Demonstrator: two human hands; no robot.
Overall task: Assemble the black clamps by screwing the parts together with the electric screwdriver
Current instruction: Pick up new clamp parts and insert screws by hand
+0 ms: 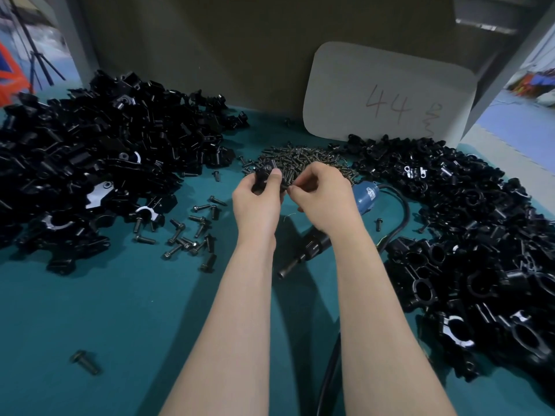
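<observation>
My left hand (258, 199) grips a black clamp (265, 174) above the middle of the green table, thumb over its top. My right hand (322, 196) is right beside it, fingertips pinched together at the clamp's right side, apparently on a small screw that I can barely see. The electric screwdriver (312, 247), black with a blue rear end (368, 196), lies on the table under my right forearm, its bit pointing toward me. A heap of small screws (300, 159) lies just behind my hands.
A large pile of loose black clamp parts (90, 163) covers the left of the table, another pile of clamps (468, 235) the right. Bolts (192, 235) are scattered left of my left arm. A grey board marked 44 (387, 91) leans at the back. The screwdriver's cable (402, 217) loops right.
</observation>
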